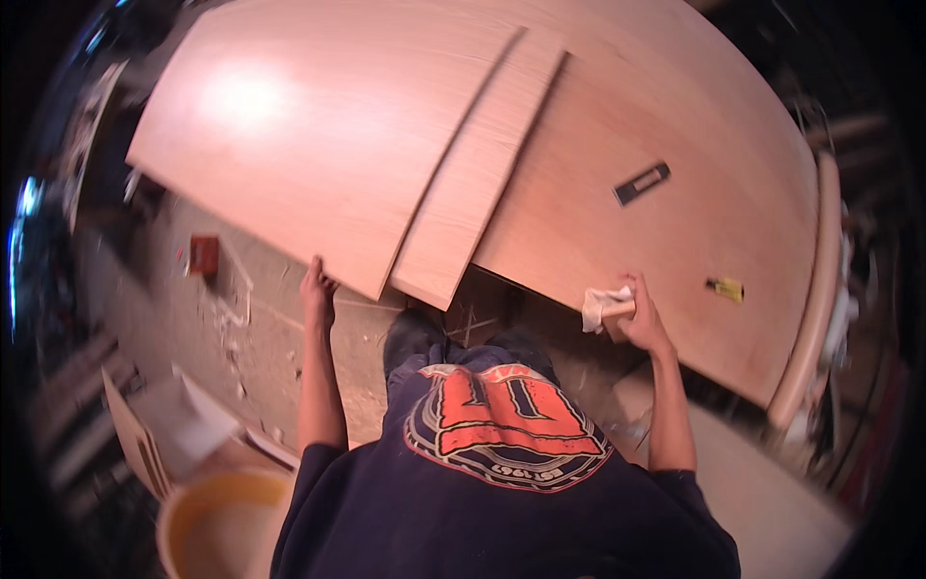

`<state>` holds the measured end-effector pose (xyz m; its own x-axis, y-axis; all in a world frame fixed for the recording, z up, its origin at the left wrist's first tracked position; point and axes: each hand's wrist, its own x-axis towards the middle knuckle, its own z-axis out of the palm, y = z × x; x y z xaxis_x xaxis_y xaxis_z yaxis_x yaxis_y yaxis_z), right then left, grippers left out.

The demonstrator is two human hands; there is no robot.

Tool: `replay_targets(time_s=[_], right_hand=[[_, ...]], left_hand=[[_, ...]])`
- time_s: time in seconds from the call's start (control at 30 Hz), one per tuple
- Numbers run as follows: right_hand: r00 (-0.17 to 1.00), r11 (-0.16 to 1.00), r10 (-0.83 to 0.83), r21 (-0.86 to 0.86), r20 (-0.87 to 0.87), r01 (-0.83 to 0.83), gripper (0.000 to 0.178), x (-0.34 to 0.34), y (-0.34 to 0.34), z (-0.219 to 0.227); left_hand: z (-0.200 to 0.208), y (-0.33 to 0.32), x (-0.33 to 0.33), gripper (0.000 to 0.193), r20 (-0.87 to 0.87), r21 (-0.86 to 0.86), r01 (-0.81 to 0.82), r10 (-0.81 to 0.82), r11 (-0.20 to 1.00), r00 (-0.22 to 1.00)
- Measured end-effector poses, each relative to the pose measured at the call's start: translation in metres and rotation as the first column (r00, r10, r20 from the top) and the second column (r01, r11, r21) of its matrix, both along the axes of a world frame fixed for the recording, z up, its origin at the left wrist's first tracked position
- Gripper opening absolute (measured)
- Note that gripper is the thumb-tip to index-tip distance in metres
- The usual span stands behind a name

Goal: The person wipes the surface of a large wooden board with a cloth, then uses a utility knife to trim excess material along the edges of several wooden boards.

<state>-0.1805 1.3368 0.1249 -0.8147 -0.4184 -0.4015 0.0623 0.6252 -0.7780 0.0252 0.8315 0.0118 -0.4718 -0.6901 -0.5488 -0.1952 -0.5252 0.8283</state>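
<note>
A large pale plywood panel (pixel 289 164) lies on the left, overhanging the floor. My left hand (pixel 318 287) is closed on its near edge, with a fingertip on top. Beside that panel lies a narrow wooden board (pixel 482 179), slanting away from me. My right hand (pixel 644 318) grips a small wooden block with a crumpled whitish cloth (pixel 600 301) at its end, near the front edge of a browner wooden sheet (pixel 588 212). Whether the cloth is wrapped round the block is hard to see.
On the browner sheet lie a dark flat tool (pixel 641 182) and a small yellow object (pixel 725 289). A rounded wooden rail (pixel 815 299) edges its right side. On the floor sit a red box (pixel 204 255), scraps and a yellow-rimmed tub (pixel 183 502).
</note>
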Motion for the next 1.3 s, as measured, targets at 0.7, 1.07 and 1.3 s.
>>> replay_targets(time_s=[0.7, 1.07, 1.3], right_hand=[[0.822, 0.571, 0.520, 0.810, -0.231, -0.133, 0.036, -0.280, 0.041, -0.092], [0.704, 0.866, -0.281, 0.145, -0.652, 0.479, 0.024, -0.216, -0.141, -0.097], [0.724, 0.961, -0.251, -0.072, -0.642, 0.269, 0.010, -0.135, -0.358, -0.080]], left_hand=[[-0.165, 0.432, 0.430, 0.041, 0.753, 0.561, 0.046, -0.532, 0.827, 0.387], [-0.151, 0.037, 0.327, 0.083, 0.749, -0.216, -0.214, 0.302, 0.953, 0.590], [-0.074, -0.220, 0.252, 0.057, 0.580, -0.591, -0.087, 0.496, 0.802, 0.646]])
